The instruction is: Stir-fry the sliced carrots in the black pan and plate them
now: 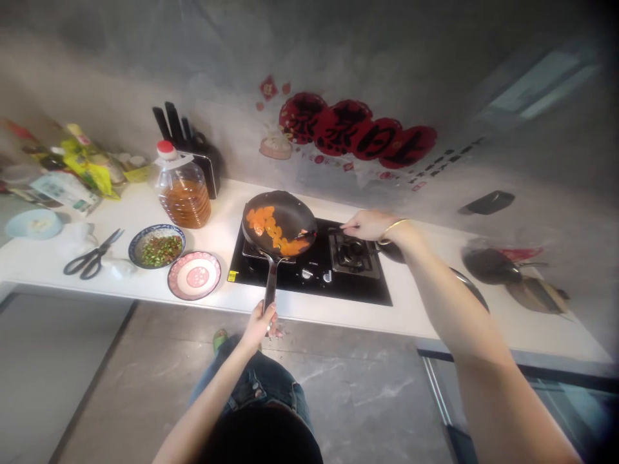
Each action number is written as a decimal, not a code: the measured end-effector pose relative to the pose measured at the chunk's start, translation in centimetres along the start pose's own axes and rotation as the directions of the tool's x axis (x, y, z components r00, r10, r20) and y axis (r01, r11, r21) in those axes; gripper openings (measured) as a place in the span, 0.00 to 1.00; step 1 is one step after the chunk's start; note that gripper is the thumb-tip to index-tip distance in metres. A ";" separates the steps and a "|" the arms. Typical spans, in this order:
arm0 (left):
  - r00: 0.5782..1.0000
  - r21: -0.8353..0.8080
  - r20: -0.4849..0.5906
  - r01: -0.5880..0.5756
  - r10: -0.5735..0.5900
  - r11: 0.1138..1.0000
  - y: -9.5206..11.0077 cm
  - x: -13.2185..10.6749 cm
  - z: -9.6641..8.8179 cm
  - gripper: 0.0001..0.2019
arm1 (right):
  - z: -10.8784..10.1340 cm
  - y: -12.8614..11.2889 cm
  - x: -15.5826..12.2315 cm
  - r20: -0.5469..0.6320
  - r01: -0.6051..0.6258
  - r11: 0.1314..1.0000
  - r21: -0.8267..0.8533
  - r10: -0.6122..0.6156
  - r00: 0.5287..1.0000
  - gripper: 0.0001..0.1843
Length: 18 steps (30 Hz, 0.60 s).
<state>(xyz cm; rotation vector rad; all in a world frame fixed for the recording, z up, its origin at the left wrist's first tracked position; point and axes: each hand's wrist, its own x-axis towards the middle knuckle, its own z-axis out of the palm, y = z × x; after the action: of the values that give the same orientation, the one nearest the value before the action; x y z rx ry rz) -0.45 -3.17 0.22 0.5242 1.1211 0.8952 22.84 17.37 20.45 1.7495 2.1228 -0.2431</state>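
Observation:
My left hand (261, 325) is closed round the handle of a black frying pan (290, 209) over the left burner. The pan is tilted and holds flat orange slices (268, 225), which look like carrot, spread along its left and lower part. My right hand (370, 225) reaches across the right burner (355, 251), fingers closed on the dark handle of a spatula-like utensil (333, 230). Its far end meets the pan's right rim; the shape of its head is hard to make out.
Left of the black hob (314, 283) are a pink plate (178, 277), a bowl (157, 248) of chopped green and red pieces, scissors (91, 261), a large oil bottle (184, 200) and a knife block (207, 171). Dark cookware (491, 267) stands on the right.

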 end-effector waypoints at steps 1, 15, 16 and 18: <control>1.000 -0.006 0.000 0.000 0.000 1.000 0.0 0.0 0.0 0.28 | -0.3 0.5 -0.4 0.042 0.005 1.000 -0.011 -0.004 0.999 0.16; 1.000 0.001 0.020 0.006 -0.006 1.000 -0.1 0.1 -0.1 0.28 | 6.2 -8.9 2.7 -0.107 0.091 0.992 0.092 -0.081 0.991 0.23; 1.000 0.002 0.021 0.005 -0.005 1.000 -0.1 0.1 -0.1 0.27 | 5.6 -8.7 1.8 -0.089 0.076 0.996 0.040 -0.072 0.993 0.23; 1.000 0.005 0.027 0.002 -0.002 1.000 -0.2 0.2 -0.1 0.27 | 4.1 -7.8 -0.2 -0.069 0.052 0.998 -0.036 -0.054 0.996 0.23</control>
<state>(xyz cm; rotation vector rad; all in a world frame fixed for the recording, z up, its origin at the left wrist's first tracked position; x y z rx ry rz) -0.42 -3.16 -0.10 0.5370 1.0993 0.8814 16.01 14.01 15.94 1.7079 2.2110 -0.1615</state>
